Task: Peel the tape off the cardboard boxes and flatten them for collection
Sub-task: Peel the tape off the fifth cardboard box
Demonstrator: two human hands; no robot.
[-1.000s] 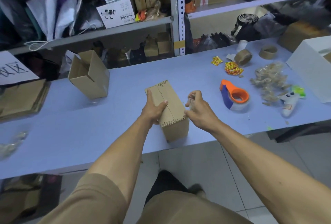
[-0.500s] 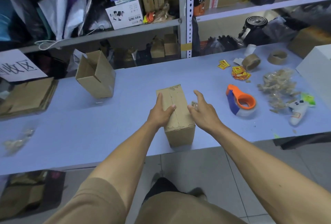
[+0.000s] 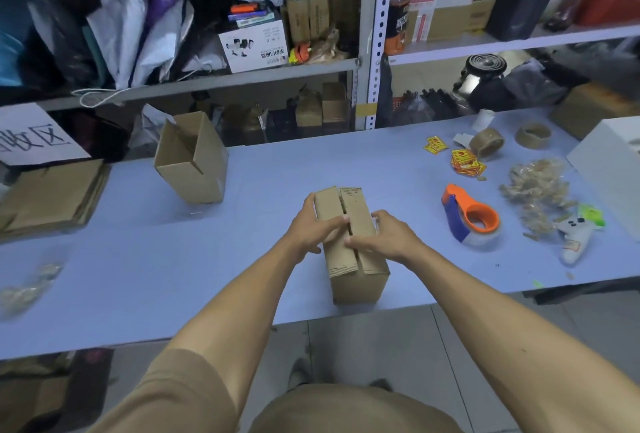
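A small brown cardboard box (image 3: 358, 280) stands near the front edge of the blue table (image 3: 277, 169). Its two top flaps are parted along the middle seam. My left hand (image 3: 308, 230) grips the left flap, with the thumb reaching over to the seam. My right hand (image 3: 384, 237) holds the right flap, thumb at the seam and fingers curled over the right edge. A second box (image 3: 192, 159), open at the top, stands tilted at the back left. Flattened cardboard (image 3: 48, 193) lies stacked at the far left.
An orange and blue tape dispenser (image 3: 471, 219) lies right of the box. Behind it are a heap of peeled tape (image 3: 538, 188), two brown tape rolls (image 3: 488, 142), yellow stickers (image 3: 465, 162), a white game controller (image 3: 575, 233) and a white box (image 3: 613, 159). Crowded shelves stand behind the table.
My right hand came in from beside the box onto its right flap. The left thumb moved to the seam, and the top flaps have parted.
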